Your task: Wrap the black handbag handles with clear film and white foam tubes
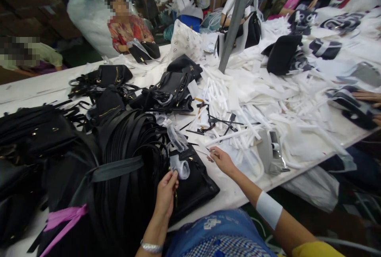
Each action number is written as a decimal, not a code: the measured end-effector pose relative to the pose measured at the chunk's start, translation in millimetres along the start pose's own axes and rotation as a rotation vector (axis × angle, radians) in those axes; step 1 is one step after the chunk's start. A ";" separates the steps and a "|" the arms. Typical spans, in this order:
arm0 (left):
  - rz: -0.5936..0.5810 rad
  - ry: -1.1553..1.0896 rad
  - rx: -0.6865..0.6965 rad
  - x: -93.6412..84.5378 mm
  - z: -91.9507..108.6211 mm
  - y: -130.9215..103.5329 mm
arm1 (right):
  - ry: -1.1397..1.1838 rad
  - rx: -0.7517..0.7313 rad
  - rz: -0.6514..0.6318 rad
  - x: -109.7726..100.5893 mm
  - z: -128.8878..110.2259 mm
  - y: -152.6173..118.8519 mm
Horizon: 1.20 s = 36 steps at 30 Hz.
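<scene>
My left hand is closed in a pinch at the edge of a curled piece of translucent plastic wrap. This wrap lies over a black handbag with gold-coloured fittings, flat on the table in front of me. To the right of the bag, my right hand pinches a thin white strip between thumb and fingers. More crumpled clear wrap rests just beyond the bag. A stack of black bags with looped straps stands close to the left hand.
Black bags crowd the table's left and middle. White paper rolls and wrapping pile up on the right, with black straps among them. A grey metal post rises from the table. A grey dispenser-like object sits near the front edge. Co-workers surround the table.
</scene>
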<state>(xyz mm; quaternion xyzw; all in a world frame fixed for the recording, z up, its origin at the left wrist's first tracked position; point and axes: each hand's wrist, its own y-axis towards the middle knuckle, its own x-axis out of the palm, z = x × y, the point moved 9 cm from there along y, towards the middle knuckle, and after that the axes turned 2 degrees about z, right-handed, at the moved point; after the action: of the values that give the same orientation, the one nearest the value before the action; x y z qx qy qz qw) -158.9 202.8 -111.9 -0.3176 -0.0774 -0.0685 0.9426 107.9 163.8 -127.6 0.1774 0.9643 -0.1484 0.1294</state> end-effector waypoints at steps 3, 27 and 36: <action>0.007 0.002 0.046 -1.0 3.9 0.5 | 0.156 0.042 -0.085 14.2 -6.8 -19.7; 0.280 -0.196 0.238 13.8 2.8 -10.5 | -0.359 -0.558 -0.036 38.4 -90.2 -93.3; 0.411 -0.314 0.213 18.3 -5.8 -19.3 | -0.183 -0.670 -0.013 20.9 -98.5 -78.6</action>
<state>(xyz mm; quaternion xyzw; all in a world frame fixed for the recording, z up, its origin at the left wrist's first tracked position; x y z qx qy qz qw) -143.9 182.6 -101.7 -0.2325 -0.1631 0.1829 0.9412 39.7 132.7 -24.1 0.1049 0.9449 0.1604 0.2653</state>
